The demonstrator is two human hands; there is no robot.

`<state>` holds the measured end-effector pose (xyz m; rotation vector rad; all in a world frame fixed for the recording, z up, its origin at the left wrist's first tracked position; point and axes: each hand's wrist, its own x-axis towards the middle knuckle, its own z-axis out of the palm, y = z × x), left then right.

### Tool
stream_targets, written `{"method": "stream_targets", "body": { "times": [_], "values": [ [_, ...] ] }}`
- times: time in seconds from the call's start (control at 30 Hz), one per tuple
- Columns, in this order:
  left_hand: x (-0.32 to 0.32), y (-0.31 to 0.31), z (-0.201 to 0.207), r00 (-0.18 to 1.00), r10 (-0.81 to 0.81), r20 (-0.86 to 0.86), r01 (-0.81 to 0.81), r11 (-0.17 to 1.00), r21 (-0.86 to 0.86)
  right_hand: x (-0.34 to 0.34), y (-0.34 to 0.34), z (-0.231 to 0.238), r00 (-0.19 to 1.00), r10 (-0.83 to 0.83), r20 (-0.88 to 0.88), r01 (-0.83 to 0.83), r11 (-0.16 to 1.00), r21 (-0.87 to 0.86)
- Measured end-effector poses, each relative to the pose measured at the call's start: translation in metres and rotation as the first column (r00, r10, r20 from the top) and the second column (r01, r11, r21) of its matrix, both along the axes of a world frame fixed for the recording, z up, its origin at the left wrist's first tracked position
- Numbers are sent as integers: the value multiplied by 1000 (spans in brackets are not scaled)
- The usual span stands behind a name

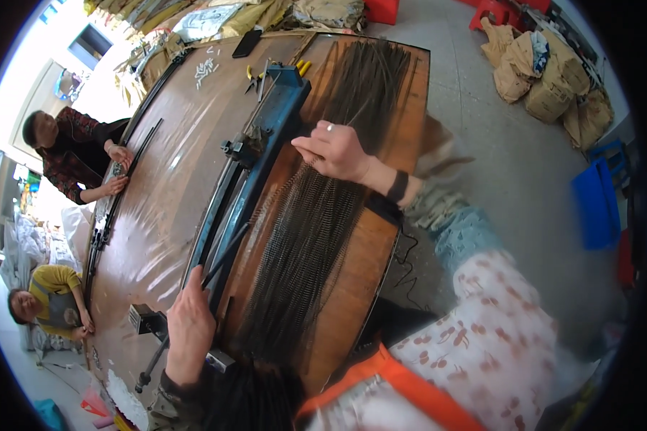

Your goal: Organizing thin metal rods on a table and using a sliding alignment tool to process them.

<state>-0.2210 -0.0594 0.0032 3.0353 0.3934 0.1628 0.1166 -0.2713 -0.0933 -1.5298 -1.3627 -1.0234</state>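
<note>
My left hand is closed around a thin dark tube, which slants up and to the right beside a long blue metal fixture. A thin coil spring runs from the tube's far end to my right hand, whose fingers are pinched on it. Below that hand lies a thick pile of long dark coil springs on the wooden table. Beyond it, a bundle of long dark strands reaches the far edge. A small clamp-like mechanism sits on the fixture.
Pliers, a black phone and small white pieces lie at the table's far side. A small box stands near my left wrist. Two people work along the left edge. Sacks and a blue bin are right.
</note>
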Motion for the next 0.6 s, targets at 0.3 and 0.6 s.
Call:
{"method": "stream_targets", "body": {
  "times": [0.3, 0.6],
  "values": [
    [-8, -8, 1, 998, -43, 38, 40, 994, 99, -49, 30, -15, 969, 26, -246, -71, 982, -173],
    [-76, 4, 21, 992, 62, 110, -82, 979, 187, -106, 48, -20, 834, 398, -383, -510, 820, -259]
  ]
}}
